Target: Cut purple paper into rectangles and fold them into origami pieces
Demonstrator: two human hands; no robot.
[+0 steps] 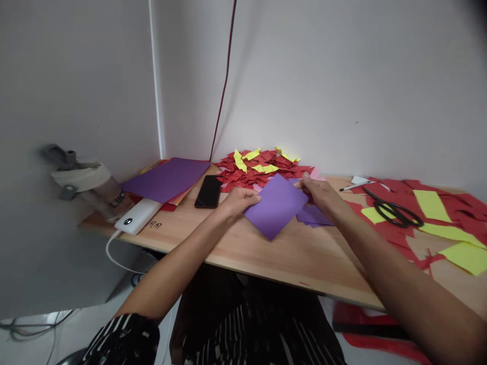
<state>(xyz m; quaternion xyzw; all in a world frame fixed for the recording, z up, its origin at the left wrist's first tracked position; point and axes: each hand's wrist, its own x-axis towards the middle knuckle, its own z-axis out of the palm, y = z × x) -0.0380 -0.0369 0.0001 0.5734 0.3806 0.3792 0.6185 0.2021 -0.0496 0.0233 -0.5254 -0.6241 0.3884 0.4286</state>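
Over the table (236,249), left hand (239,201) and right hand (318,192) are facing each other, both grips pinching side corners of a flat, plain purple sheet (274,209).

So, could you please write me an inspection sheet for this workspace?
Surface: wooden desk, with handwritten marks near the power bank.
Job's things: purple square held above the desk; more purple pieces under the right hand; pile of red and yellow paper pieces against the wall; scissors on red and yellow paper at right.
Clutter: phone, cup and power bank at left; pen at right.
Hands: left hand pinches the square's left corner; right hand at its far right edge, grip partly hidden.
Cables: white cord from the power bank; dark cord along the wall; cables on the floor.
Surroundings: plain walls, pale floor.
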